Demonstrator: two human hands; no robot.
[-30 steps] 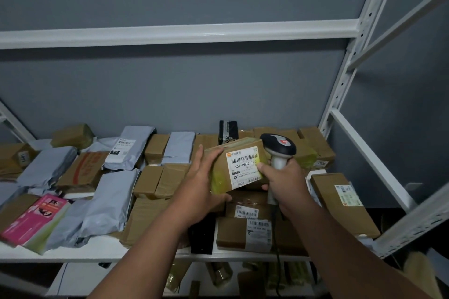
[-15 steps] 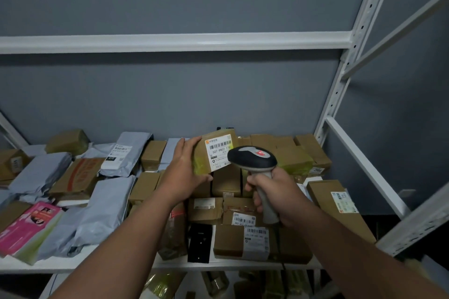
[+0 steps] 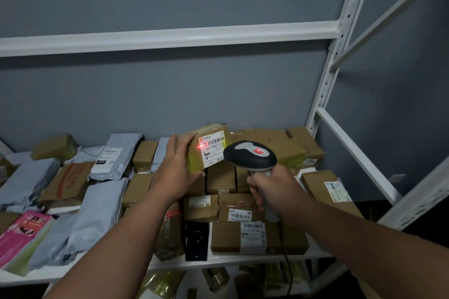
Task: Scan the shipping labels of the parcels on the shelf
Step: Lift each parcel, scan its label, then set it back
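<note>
My left hand (image 3: 175, 172) grips a small brown parcel (image 3: 195, 161) wrapped in yellowish tape, held upright above the pile. Its white shipping label (image 3: 213, 149) faces me, with a red scanner light glowing on the label's left edge. My right hand (image 3: 273, 188) grips the handle of a black and grey barcode scanner (image 3: 250, 155), whose head points at that label from just to its right. The scanner's head hides the label's lower right corner.
The white shelf (image 3: 170, 266) is crowded with brown boxes (image 3: 257, 238), grey mailer bags (image 3: 97, 211) and a pink packet (image 3: 23, 233). A labelled box (image 3: 328, 189) lies at the right. A white upright (image 3: 336, 53) and braces frame the right side; more parcels sit below.
The parcel has risen and moved back from the scanner. The scanner's head has swung up to face the label, and a red light now shows on the label.
</note>
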